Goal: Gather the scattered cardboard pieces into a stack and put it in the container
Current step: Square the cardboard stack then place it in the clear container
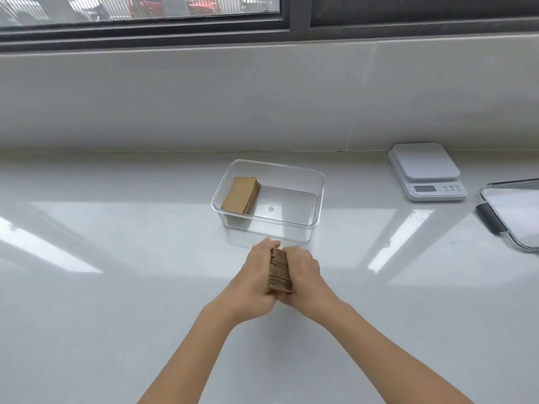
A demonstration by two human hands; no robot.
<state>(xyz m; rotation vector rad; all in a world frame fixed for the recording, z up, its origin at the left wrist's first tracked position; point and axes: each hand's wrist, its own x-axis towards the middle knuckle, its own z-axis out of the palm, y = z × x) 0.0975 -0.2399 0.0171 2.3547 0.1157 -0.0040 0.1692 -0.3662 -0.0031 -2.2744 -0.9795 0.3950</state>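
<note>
Head view: two bare forearms reach forward over a pale glossy counter [116, 287].
Left hand [253, 282]: pressed flat against the left face of the cardboard stack, fingers pointing away from the body.
Right hand [302, 279]: pressed against the right face of the same stack, mirroring the left.
Cardboard stack [280, 272]: brown pieces standing on edge, squeezed between both palms, just in front of the container.
Container [318, 199]: clear, rectangular, open-topped, on the counter beyond the hands, near but not touching them.
Container contents: a second brown cardboard pile [240, 195] leaning at the left end; the rest of the floor bare.
Kitchen scale [427, 172]: white, far right, near the back wall.
Clear lid [513, 211]: right edge of view, dark clip on its side, partly cut off.
Window [140, 10]: dark-framed, above the back wall.
</note>
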